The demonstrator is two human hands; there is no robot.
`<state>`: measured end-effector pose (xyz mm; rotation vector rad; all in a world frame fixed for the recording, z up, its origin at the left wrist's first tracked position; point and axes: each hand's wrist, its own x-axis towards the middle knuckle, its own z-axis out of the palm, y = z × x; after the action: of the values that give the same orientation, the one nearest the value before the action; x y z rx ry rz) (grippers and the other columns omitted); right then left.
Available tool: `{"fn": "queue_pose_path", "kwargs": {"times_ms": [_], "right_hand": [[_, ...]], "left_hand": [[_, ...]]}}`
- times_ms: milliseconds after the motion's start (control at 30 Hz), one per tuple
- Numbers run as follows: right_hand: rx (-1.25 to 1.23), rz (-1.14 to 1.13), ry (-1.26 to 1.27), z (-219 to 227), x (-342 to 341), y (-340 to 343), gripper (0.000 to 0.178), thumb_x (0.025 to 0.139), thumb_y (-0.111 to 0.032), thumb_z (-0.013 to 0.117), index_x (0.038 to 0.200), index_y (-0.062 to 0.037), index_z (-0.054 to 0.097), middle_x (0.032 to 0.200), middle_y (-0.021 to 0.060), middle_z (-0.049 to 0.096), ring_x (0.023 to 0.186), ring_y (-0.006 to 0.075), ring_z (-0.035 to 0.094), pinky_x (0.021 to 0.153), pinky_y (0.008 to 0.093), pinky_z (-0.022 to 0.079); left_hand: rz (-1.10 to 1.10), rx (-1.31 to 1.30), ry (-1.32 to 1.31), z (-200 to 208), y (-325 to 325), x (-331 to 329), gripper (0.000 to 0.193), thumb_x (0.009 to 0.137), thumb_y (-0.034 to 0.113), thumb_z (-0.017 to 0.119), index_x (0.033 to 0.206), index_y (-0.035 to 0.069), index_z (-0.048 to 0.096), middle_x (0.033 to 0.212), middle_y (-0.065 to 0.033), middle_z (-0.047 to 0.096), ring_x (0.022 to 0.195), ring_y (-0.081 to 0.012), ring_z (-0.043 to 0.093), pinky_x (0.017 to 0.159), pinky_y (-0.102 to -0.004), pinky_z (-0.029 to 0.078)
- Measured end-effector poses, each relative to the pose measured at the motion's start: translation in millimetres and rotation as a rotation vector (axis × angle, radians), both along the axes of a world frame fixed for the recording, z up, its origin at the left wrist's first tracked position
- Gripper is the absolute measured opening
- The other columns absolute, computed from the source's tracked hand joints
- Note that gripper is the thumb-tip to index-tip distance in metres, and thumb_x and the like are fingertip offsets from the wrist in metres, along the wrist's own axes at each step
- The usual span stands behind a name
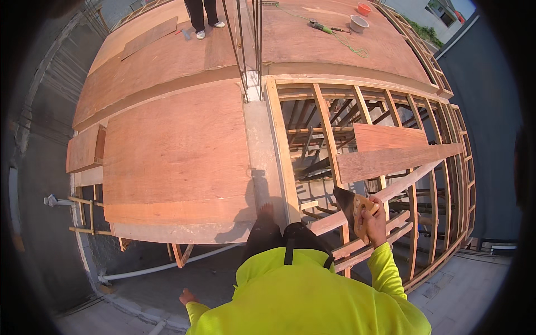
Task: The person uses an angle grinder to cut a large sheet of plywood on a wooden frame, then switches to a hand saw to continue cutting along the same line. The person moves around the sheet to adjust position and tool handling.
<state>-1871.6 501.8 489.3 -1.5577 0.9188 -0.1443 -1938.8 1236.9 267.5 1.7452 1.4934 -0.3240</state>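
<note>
My right hand (375, 221) is wrapped round the wooden handle of a handsaw (344, 202). Its dark blade points up and to the left, near the left end of a long, tapering plywood strip (397, 161). I cannot tell whether blade and strip touch. That strip lies across the open timber joists (325, 125), with a shorter plywood piece (388, 136) just beyond it. Low on my left side hangs my left hand (187, 296), apart from the boards. Its fingers look loosely apart, and nothing shows in them.
Gaps between the joists open onto props below. Plywood sheeting (178, 151) covers the left. Upright steel bars (258, 44) rise at the centre. Farther off are a person's legs (201, 14), a green angle grinder (320, 26) with its cord, and a pale bucket (359, 23).
</note>
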Motion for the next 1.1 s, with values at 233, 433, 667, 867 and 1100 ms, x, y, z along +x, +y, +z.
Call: {"fn": "queue_pose_path", "kwargs": {"times_ms": [233, 433, 667, 867, 1100], "right_hand": [[-0.009, -0.157, -0.001, 28, 94, -42, 0.046, 0.084, 0.004, 0.05, 0.13, 0.0006, 0.05, 0.11, 0.0118, 0.062, 0.093, 0.0166, 0.063, 0.076, 0.0286, 0.054], [-0.007, -0.193, 0.04, 10, 202, -100, 0.05, 0.082, 0.004, 0.054, 0.132, 0.0012, 0.049, 0.111, 0.0108, 0.061, 0.088, 0.0152, 0.062, 0.073, 0.0271, 0.054], [0.032, -0.214, 0.03, 26, 331, -189, 0.057, 0.08, 0.004, 0.056, 0.136, 0.0036, 0.045, 0.118, 0.015, 0.06, 0.101, 0.0201, 0.063, 0.084, 0.0325, 0.055], [0.052, -0.36, -0.044, 86, 428, -231, 0.054, 0.084, 0.002, 0.055, 0.137, 0.0025, 0.045, 0.114, 0.0135, 0.061, 0.087, 0.0151, 0.062, 0.074, 0.0286, 0.054], [0.081, -0.662, -0.112, 130, 517, -289, 0.054, 0.088, 0.001, 0.055, 0.141, -0.0001, 0.044, 0.109, 0.0108, 0.063, 0.078, 0.0125, 0.062, 0.067, 0.0258, 0.052]], "left_hand": [[-0.988, 0.335, -0.734, 138, -183, 482, 0.036, 0.097, 0.015, 0.062, 0.128, -0.004, 0.061, 0.12, -0.0181, 0.069, 0.107, -0.0277, 0.068, 0.091, -0.0374, 0.053], [-1.578, 0.37, -1.29, 278, -461, 726, 0.039, 0.089, 0.011, 0.069, 0.127, 0.005, 0.06, 0.127, -0.0168, 0.062, 0.119, -0.0354, 0.061, 0.097, -0.0429, 0.051], [-2.106, 0.809, -1.349, 428, -687, 927, 0.044, 0.085, 0.01, 0.072, 0.128, 0.009, 0.061, 0.136, -0.0115, 0.058, 0.126, -0.0336, 0.056, 0.106, -0.0424, 0.048], [-2.136, 0.648, -1.178, 421, -745, 996, 0.044, 0.084, 0.007, 0.072, 0.126, 0.005, 0.061, 0.134, -0.0148, 0.057, 0.126, -0.0372, 0.054, 0.105, -0.044, 0.047], [-2.026, 0.004, -0.819, 273, -770, 1005, 0.041, 0.084, 0.01, 0.069, 0.122, -0.002, 0.061, 0.127, -0.0244, 0.06, 0.121, -0.0429, 0.056, 0.106, -0.0462, 0.046]]}}
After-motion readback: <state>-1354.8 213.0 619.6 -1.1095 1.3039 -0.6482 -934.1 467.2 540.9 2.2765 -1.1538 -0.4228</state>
